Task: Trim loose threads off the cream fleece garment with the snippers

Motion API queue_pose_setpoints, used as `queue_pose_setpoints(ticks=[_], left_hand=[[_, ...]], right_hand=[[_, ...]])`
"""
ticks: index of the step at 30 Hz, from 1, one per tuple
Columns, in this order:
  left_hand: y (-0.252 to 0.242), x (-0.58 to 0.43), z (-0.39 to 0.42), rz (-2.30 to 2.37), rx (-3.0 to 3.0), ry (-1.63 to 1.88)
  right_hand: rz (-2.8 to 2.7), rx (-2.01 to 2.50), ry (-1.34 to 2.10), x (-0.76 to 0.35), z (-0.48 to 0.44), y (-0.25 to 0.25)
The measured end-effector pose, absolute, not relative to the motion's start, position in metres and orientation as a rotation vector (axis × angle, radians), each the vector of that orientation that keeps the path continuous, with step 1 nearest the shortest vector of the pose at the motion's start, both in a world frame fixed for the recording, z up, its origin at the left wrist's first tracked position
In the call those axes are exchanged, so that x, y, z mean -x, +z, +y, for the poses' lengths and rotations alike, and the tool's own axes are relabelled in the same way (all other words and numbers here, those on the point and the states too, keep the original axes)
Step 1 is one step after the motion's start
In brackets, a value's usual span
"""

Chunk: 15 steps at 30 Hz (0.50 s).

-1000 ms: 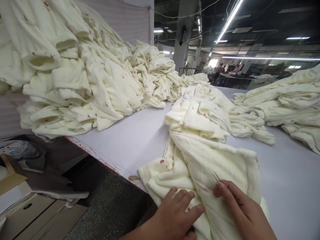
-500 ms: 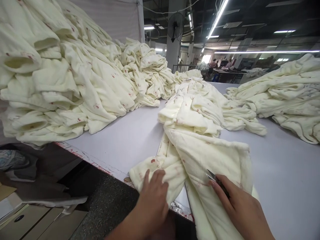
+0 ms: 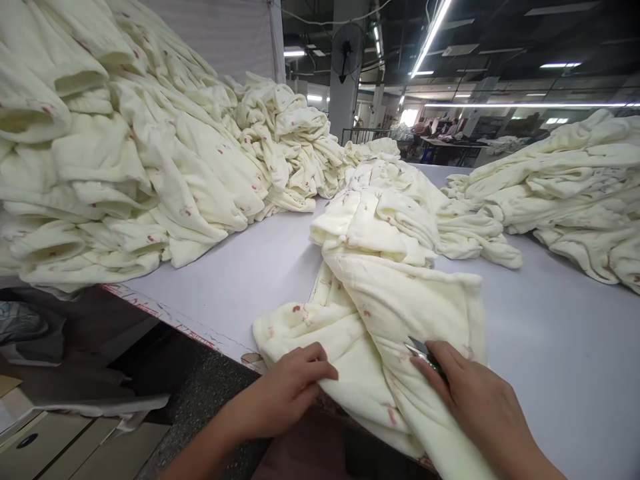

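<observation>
Two hands down on one cream garment [image 3: 400, 313] at the near table [image 3: 560, 347] edge. Left hand [image 3: 287, 390] pinched shut on a fold of the fabric by the edge; right hand [image 3: 475, 400] just beside, closed around small metal snips [image 3: 417, 348], tips touching the cloth. Piled beyond both hands: more cream garments [image 3: 130, 153], sorted or not impossible to tell. Looked like mid-work on this piece. No readable label or brand; red marks along the table edge too small to read.
</observation>
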<state>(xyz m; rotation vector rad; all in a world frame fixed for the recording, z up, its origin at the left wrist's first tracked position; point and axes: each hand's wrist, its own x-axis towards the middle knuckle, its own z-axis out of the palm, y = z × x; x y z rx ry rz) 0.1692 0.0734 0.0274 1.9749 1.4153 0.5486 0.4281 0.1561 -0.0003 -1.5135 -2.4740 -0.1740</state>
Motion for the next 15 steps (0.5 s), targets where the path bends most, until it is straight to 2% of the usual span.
queue_pose_setpoints(ticks=[4,7,10,15], left_hand=[[0.027,-0.17,0.074,1.394,-1.7,0.756],[0.016,-0.198,0.08,1.343,-1.56,0.922],[0.014,-0.222,0.085,1.294,-1.457,1.016],[0.007,-0.24,0.089,1.396,-1.529,1.104]], right_hand=[[-2.405,1.551,-0.046,-0.434,0.158,-0.004],[-2.263,1.546,0.317,-0.43,0.144,0.003],[-2.192,1.291,0.637,-0.416,0.128,0.008],[-2.18,1.229,0.83,-0.39,0.113,-0.003]])
